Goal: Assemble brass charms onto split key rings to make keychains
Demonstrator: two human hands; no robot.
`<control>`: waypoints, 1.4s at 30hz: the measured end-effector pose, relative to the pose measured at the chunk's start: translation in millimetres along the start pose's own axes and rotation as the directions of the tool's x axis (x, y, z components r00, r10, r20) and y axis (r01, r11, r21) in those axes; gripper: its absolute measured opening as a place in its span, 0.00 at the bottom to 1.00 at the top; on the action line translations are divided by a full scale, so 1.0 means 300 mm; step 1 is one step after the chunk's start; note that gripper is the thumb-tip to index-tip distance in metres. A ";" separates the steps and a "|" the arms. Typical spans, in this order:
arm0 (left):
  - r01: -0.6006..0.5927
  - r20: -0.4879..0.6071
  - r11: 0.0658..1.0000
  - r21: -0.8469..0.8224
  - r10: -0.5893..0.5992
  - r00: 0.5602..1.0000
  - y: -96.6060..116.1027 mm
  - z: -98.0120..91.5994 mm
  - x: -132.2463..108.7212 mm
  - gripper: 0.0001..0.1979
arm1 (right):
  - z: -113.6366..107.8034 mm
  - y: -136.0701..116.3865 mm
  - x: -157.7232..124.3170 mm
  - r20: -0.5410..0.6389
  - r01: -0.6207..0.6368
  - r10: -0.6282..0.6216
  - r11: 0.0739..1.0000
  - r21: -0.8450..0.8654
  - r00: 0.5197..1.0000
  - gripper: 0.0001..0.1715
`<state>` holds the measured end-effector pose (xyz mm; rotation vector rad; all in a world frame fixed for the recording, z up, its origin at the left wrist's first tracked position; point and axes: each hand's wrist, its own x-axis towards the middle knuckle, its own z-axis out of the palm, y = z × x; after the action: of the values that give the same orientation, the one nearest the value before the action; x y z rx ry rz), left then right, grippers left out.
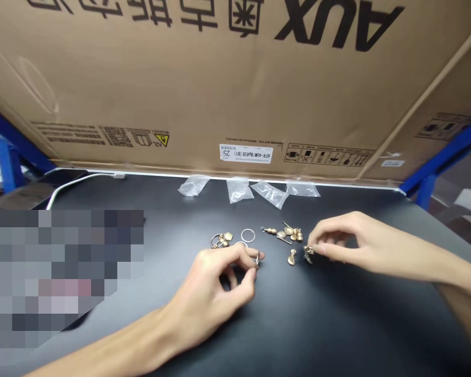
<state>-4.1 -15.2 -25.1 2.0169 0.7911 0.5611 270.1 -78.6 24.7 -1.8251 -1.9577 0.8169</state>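
Observation:
My left hand (220, 290) is closed, pinching a small silver ring (258, 258) between thumb and forefinger. My right hand (341, 238) is closed with its fingertips on a small gold-coloured metal charm (308, 253), low over the table. Just left of that lies another gold-coloured charm (292, 257). Behind them is a loose cluster of charms and pins (292, 233). A silver ring (248, 235) lies flat beyond my left fingers, and part of a second ring shows behind them. Farther left sits a key ring with charms on it (222, 239).
Several clear plastic bags (239, 189) lie along the back of the black table (290, 324). A large cardboard box (204, 94) stands behind, between blue frame posts (10, 162). A white cable (78, 180) runs at the back left. The left side is pixelated.

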 end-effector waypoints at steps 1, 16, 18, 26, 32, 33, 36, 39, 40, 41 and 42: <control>-0.012 -0.005 1.000 0.007 0.012 1.000 -0.003 0.002 -0.001 0.05 | 0.014 -0.011 0.001 -0.016 0.008 -0.008 1.000 0.017 1.000 0.21; -0.110 -0.014 0.993 0.042 0.110 0.994 -0.013 0.016 -0.010 0.05 | 0.201 -0.131 0.029 0.072 0.016 -0.049 0.914 0.405 0.996 0.06; -0.112 -0.018 0.993 0.046 0.113 0.993 -0.014 0.016 -0.012 0.05 | 0.202 -0.127 0.031 0.064 0.030 -0.059 0.922 0.385 0.996 0.07; -0.128 -0.049 0.990 0.065 0.131 0.990 -0.022 0.021 -0.015 0.04 | 0.193 -0.103 0.039 -0.152 0.055 -0.051 0.998 0.022 0.987 0.09; -0.124 -0.055 0.989 0.076 0.128 0.990 -0.024 0.024 -0.013 0.05 | 0.205 -0.120 0.027 -0.168 0.073 -0.047 0.986 0.151 0.985 0.10; -0.124 -0.056 0.989 0.080 0.129 0.990 -0.025 0.024 -0.014 0.05 | 0.210 -0.125 0.026 -0.181 0.081 -0.052 0.984 0.161 0.982 0.11; -0.139 -0.051 0.986 0.090 0.144 0.988 -0.027 0.026 -0.014 0.05 | 0.229 -0.140 0.023 -0.246 0.129 -0.084 0.976 0.176 0.966 0.10; -0.160 -0.036 0.981 0.107 0.165 0.986 -0.024 0.025 -0.013 0.05 | 0.251 -0.145 0.019 -0.296 0.217 -0.168 0.966 0.140 0.940 0.07; -0.167 -0.030 0.980 0.110 0.171 0.985 -0.022 0.024 -0.013 0.05 | 0.258 -0.144 0.018 -0.306 0.258 -0.213 0.959 0.115 0.928 0.07; -0.167 -0.024 0.979 0.113 0.171 0.985 -0.020 0.022 -0.012 0.06 | 0.264 -0.140 0.017 -0.312 0.306 -0.266 0.948 0.084 0.912 0.06; -0.165 -0.015 0.980 0.110 0.167 0.986 -0.017 0.021 -0.011 0.06 | 0.270 -0.135 0.016 -0.318 0.356 -0.325 0.933 0.044 0.891 0.06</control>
<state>-4.1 -18.9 -32.9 2.1941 0.6839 0.6505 188.7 -88.6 -14.0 -1.3921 -1.9146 0.4778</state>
